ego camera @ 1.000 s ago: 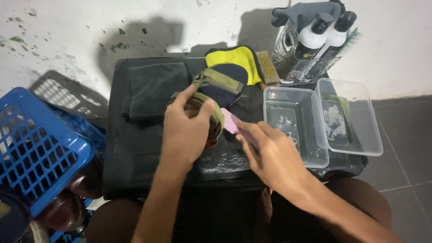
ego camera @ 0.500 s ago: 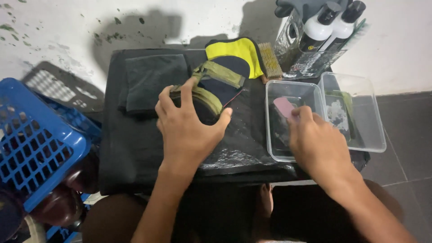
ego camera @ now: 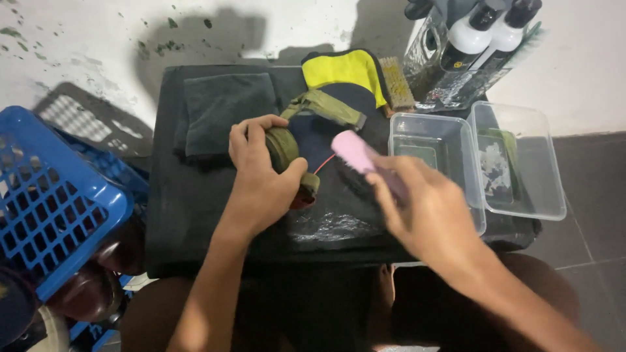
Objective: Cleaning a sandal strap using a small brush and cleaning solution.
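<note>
Here, left hand (ego camera: 261, 176) fingers curled gripping sandal (ego camera: 306, 146), right hand (ego camera: 430, 208) fingers clasping pink brush (ego camera: 355, 151)

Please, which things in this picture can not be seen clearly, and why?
- Pink brush in the right hand: motion-blurred, bristles not visible.
- Sandal: partly covered by the left hand.
- Spray bottles: tops cut off by the top edge.
- Blue basket: cut off by the left edge.

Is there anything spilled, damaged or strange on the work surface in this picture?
Yes. A wet, shiny patch lies on the black mat, just below the sandal that the left hand grips. The right hand holds a pink brush. Nothing looks damaged.
</note>
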